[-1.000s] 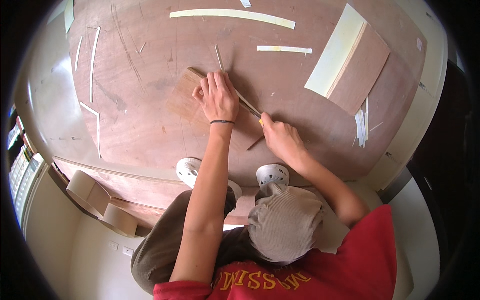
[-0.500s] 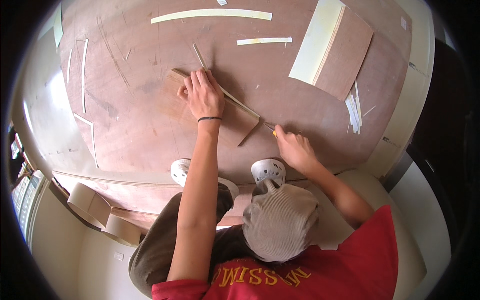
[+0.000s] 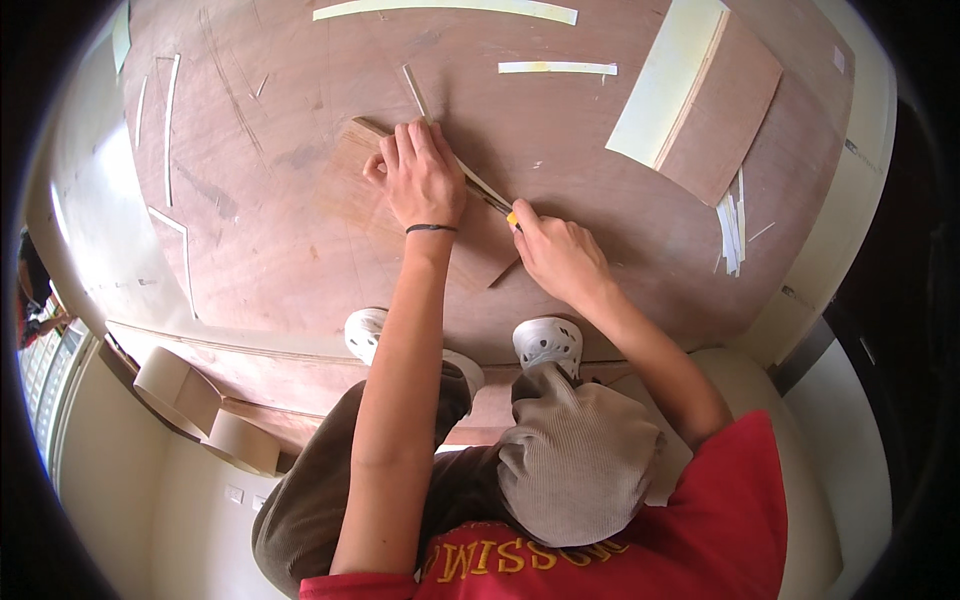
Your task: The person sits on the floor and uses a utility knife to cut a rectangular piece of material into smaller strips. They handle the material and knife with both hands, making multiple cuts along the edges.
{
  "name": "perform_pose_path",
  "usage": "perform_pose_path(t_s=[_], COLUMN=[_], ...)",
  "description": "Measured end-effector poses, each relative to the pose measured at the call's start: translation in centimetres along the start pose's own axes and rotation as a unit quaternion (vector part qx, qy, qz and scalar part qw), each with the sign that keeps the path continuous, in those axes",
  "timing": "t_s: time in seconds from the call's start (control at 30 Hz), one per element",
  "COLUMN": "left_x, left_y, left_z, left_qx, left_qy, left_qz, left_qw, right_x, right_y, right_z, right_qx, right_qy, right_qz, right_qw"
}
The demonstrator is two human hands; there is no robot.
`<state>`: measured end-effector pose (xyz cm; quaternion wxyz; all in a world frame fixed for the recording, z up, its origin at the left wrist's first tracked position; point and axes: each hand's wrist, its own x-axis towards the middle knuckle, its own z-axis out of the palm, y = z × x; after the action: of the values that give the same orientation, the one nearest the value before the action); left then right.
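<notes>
At 11 o'clock from the middle of the view, the left hand (image 3: 425, 185) bears on the wooden board (image 3: 488, 240) and over the pale edging strip (image 3: 415, 92). Its fingers are bunched and slightly bent; whether they pinch the strip or merely press cannot be told. At 2 o'clock, the right hand (image 3: 562, 255) has its fingers closed firmly round the yellow-handled cutter (image 3: 513, 220), its dark tip at the board's upper edge, beside the strip. The board lies at 12 o'clock on the plywood sheet (image 3: 280, 235).

Hazards, in judgement: the tip points toward the left hand, so a sudden slip could cut those fingers. A steepened blade angle could gouge the board or split the strip. Weak hand pressure could let the board skid.

Containers: none identified with certainty. Two beige curled rolls (image 3: 243, 443) sit at 8 o'clock; any contents cannot be made out.
</notes>
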<state>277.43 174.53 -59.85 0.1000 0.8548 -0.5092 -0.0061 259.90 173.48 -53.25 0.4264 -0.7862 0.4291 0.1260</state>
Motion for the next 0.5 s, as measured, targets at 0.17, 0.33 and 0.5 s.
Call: perform_pose_path(t_s=[0.17, 0.33, 0.5], left_x=[0.0, 0.1, 0.0], left_y=[0.0, 0.2, 0.0], left_z=[-0.1, -0.2, -0.2], left_qx=[0.007, 0.002, -0.006], left_qy=[0.004, -0.002, -0.005], left_qz=[0.001, -0.005, -0.005], left_qw=[1.0, 1.0, 1.0], right_x=[0.5, 1.4, 1.8], right_y=[-0.2, -0.4, -0.6], right_z=[-0.7, -1.0, -1.0], right_qx=[-0.012, -0.02, -0.02], right_qy=[-0.022, -0.03, -0.036], right_qz=[-0.003, -0.014, -0.021], right_qw=[1.0, 0.999, 0.999])
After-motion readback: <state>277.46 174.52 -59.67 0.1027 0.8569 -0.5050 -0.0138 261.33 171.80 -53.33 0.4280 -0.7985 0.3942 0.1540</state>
